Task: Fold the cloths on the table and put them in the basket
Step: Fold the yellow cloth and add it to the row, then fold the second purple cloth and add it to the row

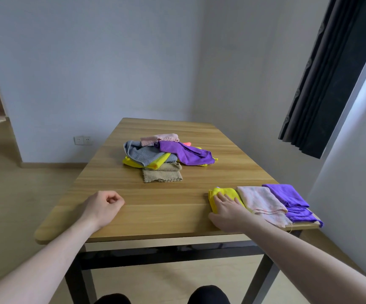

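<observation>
While right hand presses, yellow cloth underneath.

One head-worn wide-angle view only, so nothing is shared with another view. It looks forward and down from the near long edge of the table, along its length toward the far wall. Both forearms enter from the bottom corners, close up; edges bend from lens distortion.

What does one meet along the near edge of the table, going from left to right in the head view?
Left hand → right hand resting on the folded yellow cloth → folded pink cloth → folded purple cloth.
</observation>
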Tool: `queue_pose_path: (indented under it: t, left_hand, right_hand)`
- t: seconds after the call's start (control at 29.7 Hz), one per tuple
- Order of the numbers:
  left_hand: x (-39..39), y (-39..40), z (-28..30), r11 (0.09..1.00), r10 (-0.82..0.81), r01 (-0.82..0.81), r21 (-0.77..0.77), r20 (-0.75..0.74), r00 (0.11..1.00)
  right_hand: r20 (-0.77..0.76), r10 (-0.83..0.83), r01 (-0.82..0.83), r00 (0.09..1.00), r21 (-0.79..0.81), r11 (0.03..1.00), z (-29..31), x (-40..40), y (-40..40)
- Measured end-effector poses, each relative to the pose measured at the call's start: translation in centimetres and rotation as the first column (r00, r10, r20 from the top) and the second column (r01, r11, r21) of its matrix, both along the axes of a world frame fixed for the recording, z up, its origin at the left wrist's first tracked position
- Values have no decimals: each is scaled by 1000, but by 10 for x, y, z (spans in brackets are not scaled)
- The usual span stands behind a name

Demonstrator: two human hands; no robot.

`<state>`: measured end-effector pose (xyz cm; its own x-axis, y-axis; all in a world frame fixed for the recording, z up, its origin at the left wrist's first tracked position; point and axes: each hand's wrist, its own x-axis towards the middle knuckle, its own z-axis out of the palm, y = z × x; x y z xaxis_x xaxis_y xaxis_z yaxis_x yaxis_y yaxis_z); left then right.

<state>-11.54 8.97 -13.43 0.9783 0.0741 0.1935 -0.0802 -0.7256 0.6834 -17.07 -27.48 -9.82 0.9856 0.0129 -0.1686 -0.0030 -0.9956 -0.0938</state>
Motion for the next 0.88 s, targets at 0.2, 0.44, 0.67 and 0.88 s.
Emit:
queue_pose_path:
  t: [0.2,0.44,0.67,0.88]
  left_hand:
    - [-1,-4,0,1000,12,-12,5,0,1000]
    - [2,-5,1,999,-28,29,27,-20,999]
    - [30,-3,18,991,-93,102,91,-105,990]
    - [75,-37,53,986,-87,80,144,41,995]
  right_hand:
    - [398,-30,-53,917,196,979,5,15,37]
    - [322,135,-194,937,160,968,-17,41,77]
    - [316,8,-99,949,272,957,-49,53,75]
    - [326,10,-103,945,271,957,-52,53,76]
